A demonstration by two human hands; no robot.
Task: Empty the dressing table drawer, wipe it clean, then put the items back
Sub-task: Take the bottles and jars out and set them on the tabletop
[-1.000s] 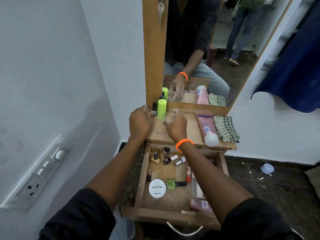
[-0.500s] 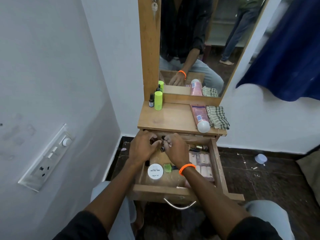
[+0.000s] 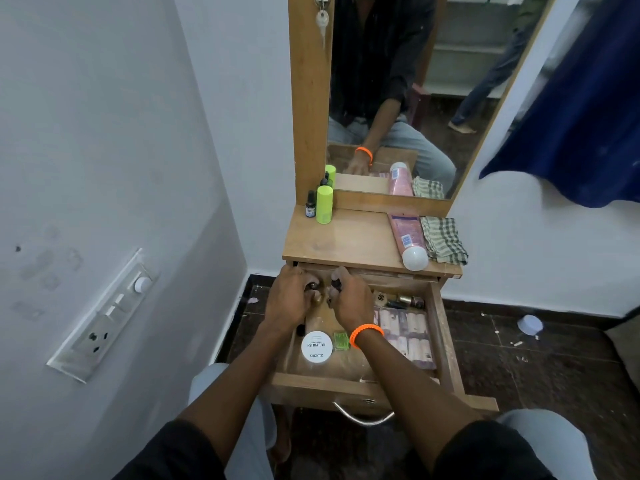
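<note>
The drawer (image 3: 349,384) of the dressing table (image 3: 349,240) stood pulled out toward the person, its long axis running front to back and its metal handle (image 3: 363,415) facing the camera. On the tabletop a pink tube (image 3: 407,237) lay with its white cap toward the front edge, beside a checked cloth (image 3: 443,239); a lime bottle (image 3: 324,205) and a dark dropper bottle (image 3: 310,208) stood upright at the back left. Both hands worked at the drawer's far left corner: the left hand (image 3: 289,299) and right hand (image 3: 349,301) each had fingers curled round small dark bottles, probably nail polish, though whether either grip was fully clamped could not be told. Gathering these well likely meant closing firmly, lifting straight up clear of the tabletop's overhang, and keeping them upright. A white round tin (image 3: 317,346), a green item (image 3: 341,341) and pale packets (image 3: 405,332) remained inside.
</note>
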